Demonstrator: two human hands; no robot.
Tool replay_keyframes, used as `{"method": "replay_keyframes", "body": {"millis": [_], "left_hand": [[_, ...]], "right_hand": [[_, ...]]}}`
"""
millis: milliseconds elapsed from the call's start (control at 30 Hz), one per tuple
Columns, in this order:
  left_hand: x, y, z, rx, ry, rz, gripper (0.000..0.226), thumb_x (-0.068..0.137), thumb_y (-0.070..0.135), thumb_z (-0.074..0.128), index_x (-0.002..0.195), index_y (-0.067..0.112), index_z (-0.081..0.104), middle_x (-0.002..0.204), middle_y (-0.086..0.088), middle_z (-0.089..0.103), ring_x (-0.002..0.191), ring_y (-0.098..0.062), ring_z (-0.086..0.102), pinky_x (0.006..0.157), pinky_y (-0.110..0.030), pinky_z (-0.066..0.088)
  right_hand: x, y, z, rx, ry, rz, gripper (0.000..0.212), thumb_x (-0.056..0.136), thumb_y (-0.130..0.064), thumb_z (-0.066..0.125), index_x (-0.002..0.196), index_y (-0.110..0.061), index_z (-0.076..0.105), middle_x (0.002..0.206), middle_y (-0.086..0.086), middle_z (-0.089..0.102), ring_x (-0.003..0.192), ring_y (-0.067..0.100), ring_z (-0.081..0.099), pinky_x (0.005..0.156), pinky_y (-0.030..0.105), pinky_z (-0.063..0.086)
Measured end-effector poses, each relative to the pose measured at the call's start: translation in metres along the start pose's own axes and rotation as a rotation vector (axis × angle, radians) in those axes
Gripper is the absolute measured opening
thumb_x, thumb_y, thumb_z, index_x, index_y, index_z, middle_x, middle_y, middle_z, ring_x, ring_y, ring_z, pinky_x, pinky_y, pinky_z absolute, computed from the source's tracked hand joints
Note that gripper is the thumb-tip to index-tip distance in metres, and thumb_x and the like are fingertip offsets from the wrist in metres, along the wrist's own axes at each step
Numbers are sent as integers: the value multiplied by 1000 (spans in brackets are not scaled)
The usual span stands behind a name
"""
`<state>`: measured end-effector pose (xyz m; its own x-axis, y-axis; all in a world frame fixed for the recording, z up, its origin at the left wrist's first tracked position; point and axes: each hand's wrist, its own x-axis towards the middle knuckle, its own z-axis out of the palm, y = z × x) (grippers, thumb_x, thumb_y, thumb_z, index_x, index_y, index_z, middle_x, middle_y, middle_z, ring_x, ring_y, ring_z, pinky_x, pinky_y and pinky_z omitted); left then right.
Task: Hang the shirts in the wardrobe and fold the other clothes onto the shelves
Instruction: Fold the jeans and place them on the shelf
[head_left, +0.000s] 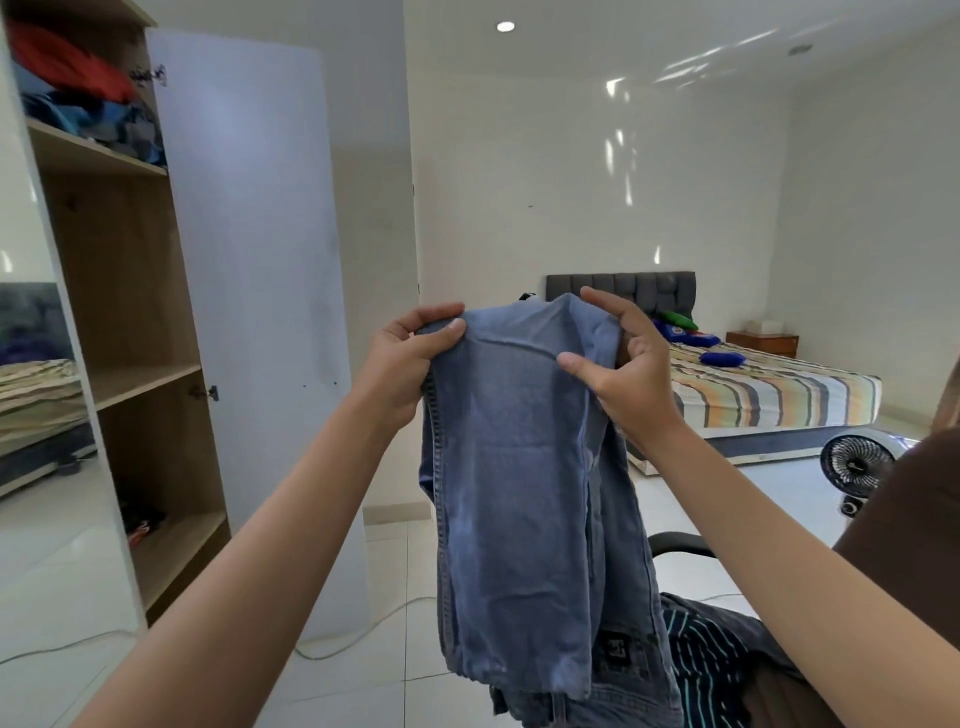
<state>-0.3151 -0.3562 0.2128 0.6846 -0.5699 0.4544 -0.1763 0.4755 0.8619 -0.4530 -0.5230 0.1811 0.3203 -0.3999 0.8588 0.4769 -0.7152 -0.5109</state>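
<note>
Blue denim jeans (519, 467) are up in the air in front of the person, doubled over at the top fold and hanging down, lower end reaching a pile of clothes (727, 660) at the bottom right corner of view; a dark striped garment (696, 654) lies on it. Looks like mid-fold: one fold in, not yet compact, not yet on a shelf.

Left hand (410, 348) pinches the fold's left corner, thumb in front, fingers curled behind. Right hand (623, 358) pinches the right corner: thumb on the front face, index lifted over the top edge, other fingers behind the cloth.

Wardrobe (130, 312) stands open at left, door (249, 260) swung out. Top shelf (88, 148) carries loosely heaped red and blue clothes, not neatly folded. Middle shelf (145, 379) has bare front edge; a small dark item sits on the bottom shelf. No hanging rail or hung shirts in view, so can't tell shirt progress. Judgement: early to middle, pile remains.
</note>
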Motion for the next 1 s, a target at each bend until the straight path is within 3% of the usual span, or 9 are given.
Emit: {"method": "replay_keyframes", "body": {"millis": [100, 200, 367, 567, 667, 767, 833, 933, 1000], "left_hand": [[0, -4, 2, 78, 45, -40, 12, 87, 8, 62, 96, 13, 68, 85, 1, 65, 77, -9, 59, 67, -19, 48], [1, -9, 1, -84, 96, -171, 23, 89, 3, 58, 109, 9, 66, 96, -4, 66, 89, -16, 59, 76, -24, 49], [-4, -3, 2, -108, -180, -352, 28, 90, 1, 51, 109, 16, 65, 106, -5, 65, 87, -16, 57, 73, -26, 47], [-9, -19, 10, -128, 38, -151, 37, 84, -10, 55, 115, 8, 64, 93, -1, 68, 78, -12, 62, 64, -17, 53], [-7, -28, 4, -21, 59, -24, 33, 83, -11, 56, 107, 9, 67, 95, -1, 69, 87, -14, 64, 79, -22, 53], [-9, -31, 3, 81, 66, 76, 33, 83, -10, 58, 95, 18, 70, 101, 0, 69, 101, -17, 61, 94, -29, 48], [-10, -29, 5, 108, 52, 123, 34, 83, -10, 59, 94, 20, 70, 100, 3, 69, 100, -13, 62, 93, -24, 49], [-8, -22, 13, 132, 30, 161, 36, 81, -12, 60, 95, 20, 69, 97, 5, 69, 93, -5, 63, 85, -16, 50], [-7, -18, 18, 159, 39, 177, 36, 80, -12, 61, 96, 20, 69, 95, 6, 69, 89, -2, 64, 81, -13, 50]], "right_hand": [[3, 0, -9, -34, -15, 17, 60, 71, 9, 74, 119, -22, 56, 121, -17, 59, 117, -1, 53, 100, 20, 45], [9, -1, -19, -56, -14, 28, 53, 72, 11, 72, 112, -22, 57, 114, -16, 60, 107, -8, 56, 91, 11, 45], [6, -1, -21, -81, 17, 17, 45, 75, 12, 69, 108, -14, 55, 105, -15, 58, 96, -17, 54, 83, 2, 41], [3, -6, -22, -66, -23, -13, 49, 76, 14, 68, 102, -24, 54, 102, -18, 58, 95, -15, 56, 84, 5, 44], [4, -2, -30, -146, -94, -34, 42, 78, 5, 71, 100, -28, 56, 102, -17, 60, 97, -3, 60, 86, 16, 49], [4, 7, -38, -272, -173, -59, 28, 82, -7, 71, 101, -25, 60, 98, -10, 64, 75, 16, 61, 68, 28, 52], [1, 14, -40, -359, -180, -72, 24, 84, -13, 70, 102, -26, 60, 92, -1, 66, 57, 15, 53, 53, 27, 45], [-8, 21, -40, -416, -116, -91, 22, 86, -19, 68, 106, -23, 60, 94, -14, 63, 72, 10, 59, 62, 27, 51], [-17, 23, -38, -389, -56, -101, 27, 85, -18, 69, 110, -20, 58, 101, -23, 57, 88, -2, 59, 73, 18, 51]]}}
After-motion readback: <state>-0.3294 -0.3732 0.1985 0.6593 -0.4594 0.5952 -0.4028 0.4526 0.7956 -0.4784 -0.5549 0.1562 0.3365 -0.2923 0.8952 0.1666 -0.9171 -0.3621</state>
